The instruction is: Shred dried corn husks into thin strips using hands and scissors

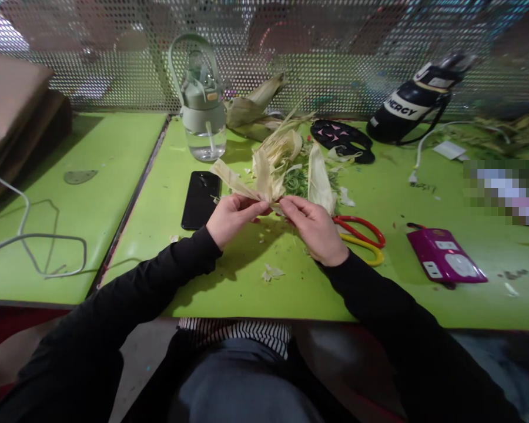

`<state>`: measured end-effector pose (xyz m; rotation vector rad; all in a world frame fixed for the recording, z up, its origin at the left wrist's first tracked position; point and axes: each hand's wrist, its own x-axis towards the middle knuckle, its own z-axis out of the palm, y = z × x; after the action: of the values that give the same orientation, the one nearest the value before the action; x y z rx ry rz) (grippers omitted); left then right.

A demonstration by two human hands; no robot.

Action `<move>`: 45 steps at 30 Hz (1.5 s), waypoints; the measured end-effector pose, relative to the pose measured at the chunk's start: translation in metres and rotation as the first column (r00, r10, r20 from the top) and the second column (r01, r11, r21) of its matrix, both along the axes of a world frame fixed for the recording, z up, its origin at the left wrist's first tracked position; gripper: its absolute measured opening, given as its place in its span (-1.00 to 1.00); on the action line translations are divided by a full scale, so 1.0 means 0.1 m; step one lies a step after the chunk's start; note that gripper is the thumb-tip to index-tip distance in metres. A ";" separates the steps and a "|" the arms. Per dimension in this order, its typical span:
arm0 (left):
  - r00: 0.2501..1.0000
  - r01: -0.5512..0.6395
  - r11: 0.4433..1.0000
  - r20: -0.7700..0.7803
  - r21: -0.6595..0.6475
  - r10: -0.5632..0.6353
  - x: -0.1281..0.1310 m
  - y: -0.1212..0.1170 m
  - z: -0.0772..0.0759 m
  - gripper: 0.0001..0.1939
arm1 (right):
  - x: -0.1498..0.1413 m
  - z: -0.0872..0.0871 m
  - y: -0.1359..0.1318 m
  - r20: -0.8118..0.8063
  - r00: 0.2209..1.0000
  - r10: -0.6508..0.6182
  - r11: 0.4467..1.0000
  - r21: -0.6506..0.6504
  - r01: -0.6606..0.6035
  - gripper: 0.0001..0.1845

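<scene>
Both of my hands meet over the middle of the green table. My left hand and my right hand pinch the base of a bundle of pale dried corn husks whose strips fan upward and away from me. Both hands have their fingers closed on the husks. More husk pieces and green shreds lie just behind the bundle. Red-and-yellow-handled scissors rest on the table right beside my right hand.
A black phone lies left of my hands, with a green-lidded water bottle behind it. A magenta power strip sits at the right, a black pouch and loose husks at the mesh wall. White cable loops on the left table.
</scene>
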<state>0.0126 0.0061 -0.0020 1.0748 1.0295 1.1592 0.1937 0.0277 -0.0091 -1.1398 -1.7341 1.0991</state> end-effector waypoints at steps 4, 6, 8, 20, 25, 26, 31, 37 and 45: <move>1.000 -0.007 1.000 -0.030 0.008 0.008 0.00 0.00 -0.01 -0.86 | -0.02 -0.03 0.05 -0.213 0.973 -0.091 0.990 -0.126 0.065 -0.71; 0.999 0.007 0.999 -0.044 0.050 -0.005 0.01 0.00 -0.02 -0.91 | -0.02 0.00 0.06 -0.269 0.960 -0.081 0.963 -0.271 0.005 -0.67; 0.999 0.007 0.994 -0.040 0.106 -0.003 0.03 -0.01 -0.02 -0.96 | -0.02 0.02 0.07 -0.290 0.956 -0.045 0.920 -0.385 -0.074 -0.64; 0.990 0.089 0.989 -0.101 -0.120 -0.101 -0.01 0.01 0.03 -0.91 | 0.04 0.06 -0.05 0.310 0.917 -0.252 0.660 0.748 -0.071 -0.92; 0.906 0.144 0.990 -0.400 -0.010 -0.136 -0.06 0.03 -0.04 -0.90 | 0.06 0.09 -0.05 0.500 0.855 -0.135 0.487 0.785 -0.382 -0.83; 0.880 0.152 0.988 -0.460 0.028 -0.122 -0.07 0.03 -0.05 -0.90 | 0.06 0.10 -0.05 0.528 0.843 -0.106 0.489 0.766 -0.418 -0.82; 0.799 0.156 0.981 -0.598 0.119 -0.054 -0.08 0.02 -0.05 -0.93 | 0.03 0.09 -0.06 0.592 0.787 -0.176 0.500 0.742 -0.447 -0.87; 0.805 0.228 0.956 -0.588 0.184 -0.078 -0.04 -0.02 -0.05 -0.93 | 0.02 0.09 -0.06 0.498 0.866 -0.043 0.651 0.671 -0.354 -0.89; 0.873 0.264 0.952 -0.458 0.158 -0.166 -0.01 0.00 -0.13 -0.88 | -0.02 0.09 -0.06 0.266 0.959 0.093 0.969 0.198 -0.149 -0.68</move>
<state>0.0112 0.0057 -0.0149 1.6375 1.1067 0.8735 0.1915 0.0213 0.0004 -1.0862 -2.0929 0.8345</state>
